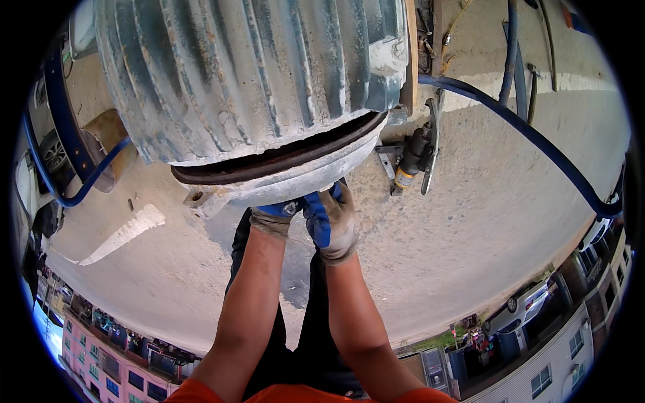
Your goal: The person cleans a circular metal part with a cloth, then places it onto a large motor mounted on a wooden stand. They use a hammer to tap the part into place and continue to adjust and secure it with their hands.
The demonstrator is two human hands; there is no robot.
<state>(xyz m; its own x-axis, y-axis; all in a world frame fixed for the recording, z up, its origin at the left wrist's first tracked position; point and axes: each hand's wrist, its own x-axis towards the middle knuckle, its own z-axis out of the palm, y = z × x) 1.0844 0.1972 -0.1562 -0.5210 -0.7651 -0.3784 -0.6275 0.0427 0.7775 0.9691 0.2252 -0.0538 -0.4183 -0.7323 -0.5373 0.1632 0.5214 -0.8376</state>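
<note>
A large electric motor housing (235, 74) with grey-blue, rust-streaked fins fills the upper middle. Its round end cover (295, 180) stands partly away from the body, with a dark, rusty-rimmed gap between them. A bolt lug sticks out at the cover's left. My left hand (274, 213), in a grey and blue work glove, is against the near face of the cover, its fingers mostly hidden. Beside it, my right hand (334, 221), gloved alike, is curled at the cover's middle. What its fingers close on is out of sight.
On the concrete to the right lies a black gear puller (415, 158) with metal arms. A blue hose (537, 138) curves past it, near a hammer (533, 94). Another blue hose (75, 199) loops at the left by a rusty metal piece (107, 144). Parked cars and buildings line the rim.
</note>
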